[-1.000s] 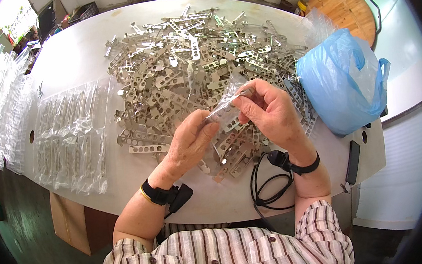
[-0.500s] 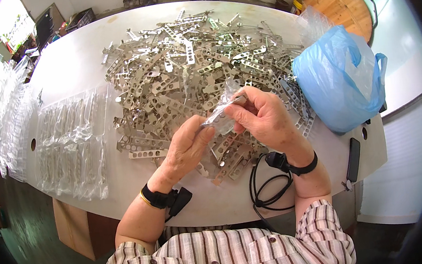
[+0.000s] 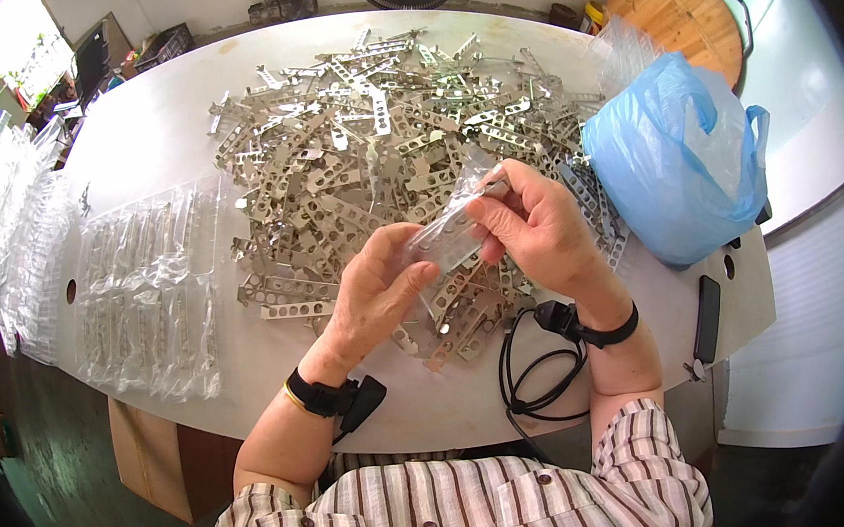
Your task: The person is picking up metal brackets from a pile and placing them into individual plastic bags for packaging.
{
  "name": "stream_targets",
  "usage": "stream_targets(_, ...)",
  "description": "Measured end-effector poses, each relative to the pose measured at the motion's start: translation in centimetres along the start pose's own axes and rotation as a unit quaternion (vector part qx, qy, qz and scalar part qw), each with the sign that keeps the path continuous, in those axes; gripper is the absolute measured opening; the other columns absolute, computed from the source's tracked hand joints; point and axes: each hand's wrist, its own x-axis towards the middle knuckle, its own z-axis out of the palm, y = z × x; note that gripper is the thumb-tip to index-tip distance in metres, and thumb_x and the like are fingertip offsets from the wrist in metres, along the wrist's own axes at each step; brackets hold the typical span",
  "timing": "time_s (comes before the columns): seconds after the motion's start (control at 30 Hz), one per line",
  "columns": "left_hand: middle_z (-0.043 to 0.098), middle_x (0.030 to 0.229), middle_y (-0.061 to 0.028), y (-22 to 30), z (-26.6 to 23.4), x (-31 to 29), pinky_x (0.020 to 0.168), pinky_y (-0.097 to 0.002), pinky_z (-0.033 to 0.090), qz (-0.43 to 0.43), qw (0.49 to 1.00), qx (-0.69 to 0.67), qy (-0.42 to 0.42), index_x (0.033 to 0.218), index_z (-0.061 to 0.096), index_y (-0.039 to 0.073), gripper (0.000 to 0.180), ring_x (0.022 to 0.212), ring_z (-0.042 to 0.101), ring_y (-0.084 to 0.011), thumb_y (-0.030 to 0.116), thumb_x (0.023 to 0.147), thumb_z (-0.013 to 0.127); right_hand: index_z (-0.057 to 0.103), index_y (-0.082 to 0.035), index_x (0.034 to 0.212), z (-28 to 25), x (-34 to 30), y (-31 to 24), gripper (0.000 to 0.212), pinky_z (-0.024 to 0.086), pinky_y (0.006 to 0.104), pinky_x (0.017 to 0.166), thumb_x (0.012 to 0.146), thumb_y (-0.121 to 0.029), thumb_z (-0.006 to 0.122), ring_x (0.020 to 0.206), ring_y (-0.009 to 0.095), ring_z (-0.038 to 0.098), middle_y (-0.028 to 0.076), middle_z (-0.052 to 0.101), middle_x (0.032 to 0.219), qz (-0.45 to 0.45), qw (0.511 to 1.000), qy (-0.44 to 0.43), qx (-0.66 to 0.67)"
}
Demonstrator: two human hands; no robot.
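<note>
A clear plastic bag [image 3: 448, 239] stretches between my hands over the near side of a wide heap of perforated metal strips [image 3: 335, 186]. My left hand [image 3: 374, 293] is closed around the bag's lower left end, its thumb along the near side. With thumb and fingers, my right hand [image 3: 544, 228] pinches the bag's upper right end, where a bit of metal shows at the fingertips. Through the film a metal strip can be partly made out; glare hides most of it.
Bagged strips lie in rows on a plastic sheet [image 3: 143, 288] at the left, with stacked clear packaging [image 3: 8, 239] beyond. A blue plastic bag [image 3: 674, 156] stands at the right. A black cable [image 3: 508, 381] and a dark phone-like object [image 3: 707, 319] lie near the front edge.
The plastic bag now appears smoother and more stretched out. My right hand has shifted slightly right, and the left thumb has lifted and straightened.
</note>
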Motion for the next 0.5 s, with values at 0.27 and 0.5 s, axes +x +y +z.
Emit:
stream_targets(0.27, 0.064, 0.089, 0.0002, 0.8, -0.2, 0.0, 0.052, -0.0189, 0.046, -0.053, 0.996, -0.052, -0.044, 0.15, 0.044, 0.004, 0.054, 0.058, 0.05, -0.0022, 0.007, 0.1, 0.064, 0.057, -0.001, 0.099, -1.6, -0.6, -1.1, 0.012, 0.05, 0.0239, 0.053, 0.101, -0.012, 0.062, 0.06, 0.007, 0.061, 0.003, 0.065, 0.074, -0.024, 1.0, 0.009, 0.016)
stream_targets(0.5, 0.062, 0.082, -0.0001, 1.3, 0.9, -0.4, 0.049, -0.0205, 0.048, -0.065, 0.995, -0.077, -0.022, 0.149, 0.045, 0.004, 0.05, 0.056, 0.049, -0.0026, 0.006, 0.102, 0.059, 0.058, -0.002, 0.099, -2.0, -1.2, -1.2, 0.011, 0.048, 0.0247, 0.052, 0.1, -0.011, 0.063, 0.059, 0.008, 0.06, 0.003, 0.063, 0.072, -0.05, 0.998, 0.002, 0.031)
